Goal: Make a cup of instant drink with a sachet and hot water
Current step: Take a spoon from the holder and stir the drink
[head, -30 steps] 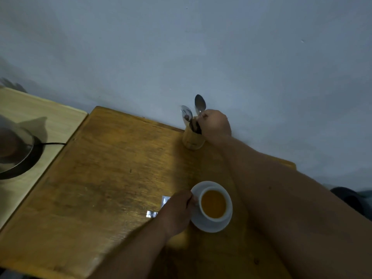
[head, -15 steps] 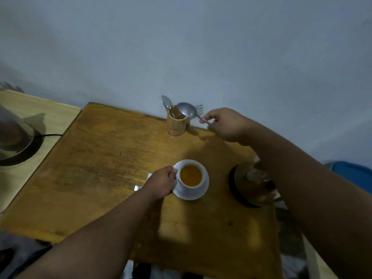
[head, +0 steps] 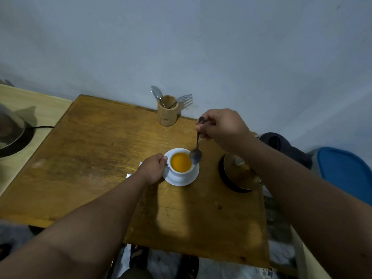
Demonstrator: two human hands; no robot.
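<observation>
So the cup (head: 180, 165) sat on its white saucer (head: 182, 179) roughly mid-bench (head: 90, 158), already full of orange drink, which tells me the powder and water were in and only the stirring was left. The left hand (head: 152, 170) was closed on the cup's near-left side, looks like pinching the handle, pretty clearly to keep the cup from skating or tipping once the stirring started. The right hand (head: 218, 125) was up past the cup toward the wall, fingers clamped on the top of a spoon (head: 196, 155) handle, with the bowl hanging down right over the cup's right rim. Couldn't tell if it was touching the liquid yet. Holding it that high up the handle makes sense for a loose wrist stir.

Left of the cup, mostly hidden under the left wrist, a bit of silvery sachet (head: 128, 175) poked out, parked there out of the way. Behind the cup by the wall stood the wooden cutlery holder (head: 167, 113). To the cup's right sat a lidded pot (head: 238, 175), near enough to reach.
</observation>
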